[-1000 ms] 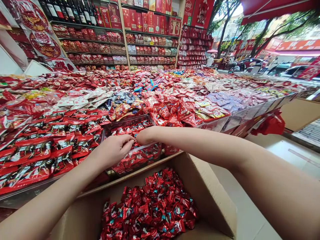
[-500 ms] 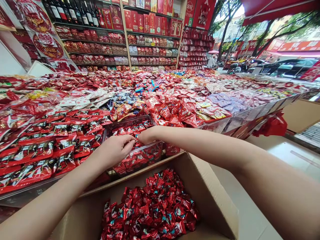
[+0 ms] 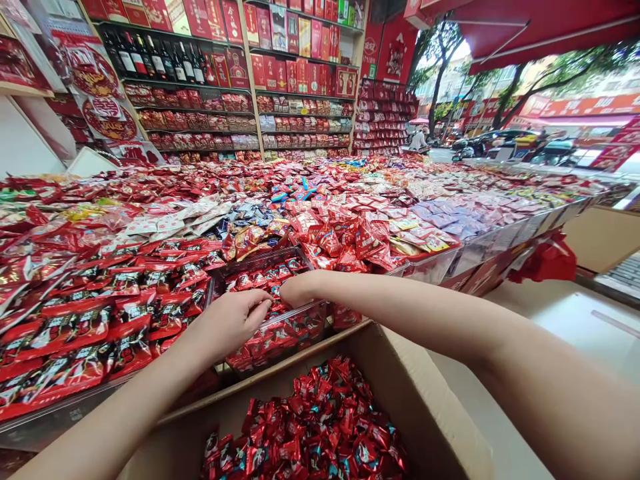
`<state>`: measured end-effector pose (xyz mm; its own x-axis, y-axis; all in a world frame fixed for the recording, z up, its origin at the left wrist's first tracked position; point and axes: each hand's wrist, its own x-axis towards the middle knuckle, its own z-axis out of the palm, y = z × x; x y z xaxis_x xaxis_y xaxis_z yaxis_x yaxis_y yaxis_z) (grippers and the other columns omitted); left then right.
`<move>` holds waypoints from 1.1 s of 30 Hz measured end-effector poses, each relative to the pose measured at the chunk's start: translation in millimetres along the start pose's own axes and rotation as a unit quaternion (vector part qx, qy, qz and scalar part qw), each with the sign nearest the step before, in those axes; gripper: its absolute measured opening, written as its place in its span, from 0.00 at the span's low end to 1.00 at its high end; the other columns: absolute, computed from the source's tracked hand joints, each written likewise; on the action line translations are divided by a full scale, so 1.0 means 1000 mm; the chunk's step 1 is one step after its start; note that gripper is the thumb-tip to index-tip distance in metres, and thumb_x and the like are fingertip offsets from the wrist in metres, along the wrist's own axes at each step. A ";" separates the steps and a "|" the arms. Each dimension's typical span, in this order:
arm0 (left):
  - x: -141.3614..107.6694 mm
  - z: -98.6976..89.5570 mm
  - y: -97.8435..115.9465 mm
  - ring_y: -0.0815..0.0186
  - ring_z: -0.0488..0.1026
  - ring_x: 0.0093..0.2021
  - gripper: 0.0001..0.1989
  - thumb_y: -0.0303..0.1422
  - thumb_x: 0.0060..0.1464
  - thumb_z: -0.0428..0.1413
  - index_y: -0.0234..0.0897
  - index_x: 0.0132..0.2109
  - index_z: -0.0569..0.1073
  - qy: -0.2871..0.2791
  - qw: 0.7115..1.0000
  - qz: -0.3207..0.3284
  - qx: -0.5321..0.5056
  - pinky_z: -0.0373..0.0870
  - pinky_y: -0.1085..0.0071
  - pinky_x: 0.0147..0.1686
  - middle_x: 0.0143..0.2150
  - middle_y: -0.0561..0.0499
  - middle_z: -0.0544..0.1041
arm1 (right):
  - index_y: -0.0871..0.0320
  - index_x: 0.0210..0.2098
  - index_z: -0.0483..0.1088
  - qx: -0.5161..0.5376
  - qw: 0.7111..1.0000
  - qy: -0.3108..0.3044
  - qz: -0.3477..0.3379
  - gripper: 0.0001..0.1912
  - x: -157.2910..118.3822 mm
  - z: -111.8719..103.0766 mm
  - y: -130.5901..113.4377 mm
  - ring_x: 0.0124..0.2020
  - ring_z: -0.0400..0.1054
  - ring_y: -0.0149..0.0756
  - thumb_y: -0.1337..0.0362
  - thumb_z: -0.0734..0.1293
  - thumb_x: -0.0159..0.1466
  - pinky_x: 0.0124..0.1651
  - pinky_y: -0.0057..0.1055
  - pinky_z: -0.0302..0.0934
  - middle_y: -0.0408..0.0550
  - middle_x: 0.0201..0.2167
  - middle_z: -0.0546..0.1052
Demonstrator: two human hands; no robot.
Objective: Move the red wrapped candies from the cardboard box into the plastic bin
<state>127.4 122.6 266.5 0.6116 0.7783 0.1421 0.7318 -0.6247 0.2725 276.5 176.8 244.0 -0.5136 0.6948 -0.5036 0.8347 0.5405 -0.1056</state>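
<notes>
My left hand (image 3: 244, 315) reaches into a clear plastic bin (image 3: 293, 313) of red-wrapped candies (image 3: 265, 277). Its thumb and fingers are drawn together at the candies, and what they pinch, if anything, is hidden. Right beside it, my right hand (image 3: 299, 291) is bent down into the same bin, with its fingers out of sight behind the wrist. Below the bin, against its front, stands an open cardboard box (image 3: 420, 387) holding a heap of loose red candies (image 3: 310, 427) with bits of blue on their wrappers.
Black-and-red snack packets (image 3: 90, 320) lie in rows to the left. Red triangular packets (image 3: 345, 240) fill a bin behind my right forearm. More packaged sweets spread across the display, with wine bottles (image 3: 155, 60) and stocked shelves (image 3: 305, 107) behind. Light floor (image 3: 540, 333) shows at right.
The view has tipped upward slightly, so the scene sits lower and more of the upper shelves shows. Both hands stay at the same spot in the bin.
</notes>
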 end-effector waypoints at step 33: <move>0.081 0.044 0.012 0.69 0.71 0.31 0.08 0.35 0.53 0.48 0.44 0.37 0.72 -0.276 0.897 0.336 0.075 0.62 0.77 0.28 0.35 0.53 0.73 | 0.57 0.32 0.66 0.494 0.758 0.392 0.169 0.10 -0.251 0.204 0.020 0.28 0.65 0.29 0.60 0.57 0.60 0.30 0.23 0.59 0.45 0.26 0.71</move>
<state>199.4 175.3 239.2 0.9557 0.0990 -0.2772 0.1489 -0.9749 0.1652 462.2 -83.4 193.2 0.1254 0.9919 -0.0215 0.4877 -0.0805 -0.8693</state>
